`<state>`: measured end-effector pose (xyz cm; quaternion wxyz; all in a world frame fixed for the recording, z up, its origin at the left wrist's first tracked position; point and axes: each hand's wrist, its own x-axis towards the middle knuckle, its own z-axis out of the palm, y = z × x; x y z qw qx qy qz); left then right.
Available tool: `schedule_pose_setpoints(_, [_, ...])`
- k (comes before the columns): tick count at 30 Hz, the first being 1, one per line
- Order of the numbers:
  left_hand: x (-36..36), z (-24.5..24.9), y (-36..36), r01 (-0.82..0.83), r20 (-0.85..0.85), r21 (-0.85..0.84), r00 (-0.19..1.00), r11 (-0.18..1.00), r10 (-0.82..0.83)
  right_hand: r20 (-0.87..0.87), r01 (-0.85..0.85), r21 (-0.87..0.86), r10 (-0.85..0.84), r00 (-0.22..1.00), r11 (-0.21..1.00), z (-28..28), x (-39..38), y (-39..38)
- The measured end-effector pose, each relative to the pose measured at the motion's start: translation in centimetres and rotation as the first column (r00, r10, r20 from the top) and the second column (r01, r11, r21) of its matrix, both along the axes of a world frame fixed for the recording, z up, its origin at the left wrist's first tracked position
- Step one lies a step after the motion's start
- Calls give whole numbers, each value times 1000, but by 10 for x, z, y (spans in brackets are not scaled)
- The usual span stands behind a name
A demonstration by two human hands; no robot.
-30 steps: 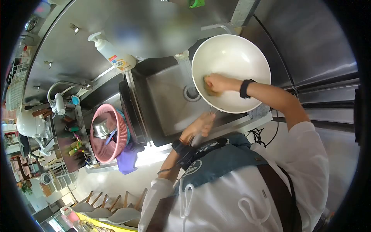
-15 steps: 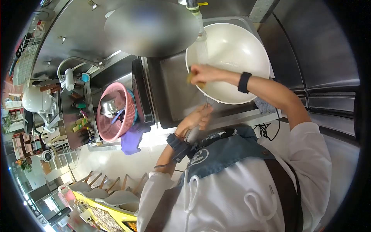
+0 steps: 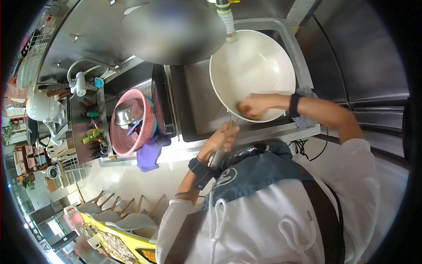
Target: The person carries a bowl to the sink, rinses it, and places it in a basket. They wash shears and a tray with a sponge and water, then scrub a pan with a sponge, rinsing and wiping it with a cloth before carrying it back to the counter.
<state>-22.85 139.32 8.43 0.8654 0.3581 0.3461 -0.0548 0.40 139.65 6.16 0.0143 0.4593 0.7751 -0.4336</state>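
Scrubbing looks to be the step in hand. The white pan [image 3: 252,61] is tipped over the steel sink [image 3: 198,110], its inside facing up, just below the tap nozzle [image 3: 227,20]. The right hand [image 3: 254,104] is closed around a yellowish sponge [image 3: 242,108] and presses it against the pan's near inner wall, close to the rim. The left hand [image 3: 223,137] is wrapped tight round the pan's handle [image 3: 230,120] at the sink's front edge and steadies it. Whether water is running cannot be told. The far wall looks clean and bare, so the work seems well along. The next move likely calls for a firm hold on the handle while the sponge sweeps the rest of the rim. Left of the sink, a pink colander [image 3: 140,137] holds a steel bowl [image 3: 126,115], beside a purple cloth [image 3: 148,157] on the counter [image 3: 176,155]
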Motion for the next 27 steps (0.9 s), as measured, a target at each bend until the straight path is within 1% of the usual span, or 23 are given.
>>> schedule_pose_setpoints(1, [1,0,-1,19,4,1,1000,1000,-19,-189,161,71,-145,971,984,2,-14,11])
schedule_pose_setpoints(2, [0,0,-2,39,6,2,999,999,-39,-282,308,166,-254,925,937,-7,-22,24])
schedule_pose_setpoints(5, [-2,8,-2,19,20,-4,1000,1000,-19,-293,284,179,-224,929,942,12,-23,20])
schedule_pose_setpoints(6, [-3,8,-3,-3,24,-6,1000,1000,3,-207,109,68,-92,974,992,12,-11,11])
schedule_pose_setpoints(7, [-4,7,-4,-25,30,-8,999,1000,25,7,-56,78,56,998,995,18,2,1])
schedule_pose_setpoints(8, [-4,5,-6,-44,37,-13,998,999,45,205,-203,32,193,960,979,18,18,-4])
schedule_pose_setpoints(11, [0,1,-7,-54,71,-17,996,998,55,450,-312,-47,299,841,949,5,40,-11])
schedule_pose_setpoints(12, [2,0,-7,-41,81,-15,996,999,42,279,-234,-80,247,928,969,11,30,-9])
schedule_pose_setpoints(13, [4,-1,-8,-30,91,-12,995,999,31,63,-107,-6,107,992,994,13,16,-7])
schedule_pose_setpoints(14, [5,-1,-8,-19,99,-10,995,1000,20,-81,38,79,-31,996,996,6,0,0])
schedule_pose_setpoints(15, [6,-1,-8,7,94,-1,996,1000,-7,-253,206,206,-151,956,957,-10,-11,13])
schedule_pose_setpoints(16, [6,-1,-8,31,87,8,996,999,-31,-340,441,224,-354,871,869,1,-22,24])
schedule_pose_setpoints(17, [5,-1,-8,53,80,16,995,998,-54,-484,605,278,-435,759,746,-4,-26,42])
schedule_pose_setpoints(19, [5,4,-8,73,80,-4,994,997,-73,-656,837,170,-575,490,520,-8,-28,70])
schedule_pose_setpoints(20, [4,6,-7,85,80,-10,993,996,-83,-662,840,67,-605,441,539,-11,-29,74])
schedule_pose_setpoints(22, [4,5,-12,50,73,-8,996,999,-49,-651,819,-140,-675,347,556,-8,-34,68])
schedule_pose_setpoints(23, [4,4,-13,36,69,-12,997,999,-35,-557,703,-60,-608,565,708,-5,-33,57])
schedule_pose_setpoints(24, [4,7,-13,32,59,-7,998,999,-32,-437,550,-6,-497,750,835,0,-30,43])
schedule_pose_setpoints(25, [3,8,-13,18,67,-18,998,1000,-17,-378,389,-46,-376,846,920,2,-26,25])
schedule_pose_setpoints(26, [1,9,-13,4,76,-27,997,1000,-2,-324,217,-95,-236,916,972,3,-18,10])
schedule_pose_setpoints(27, [-1,10,-12,-11,85,-35,996,999,14,-205,35,-151,-66,977,988,-2,-5,-1])
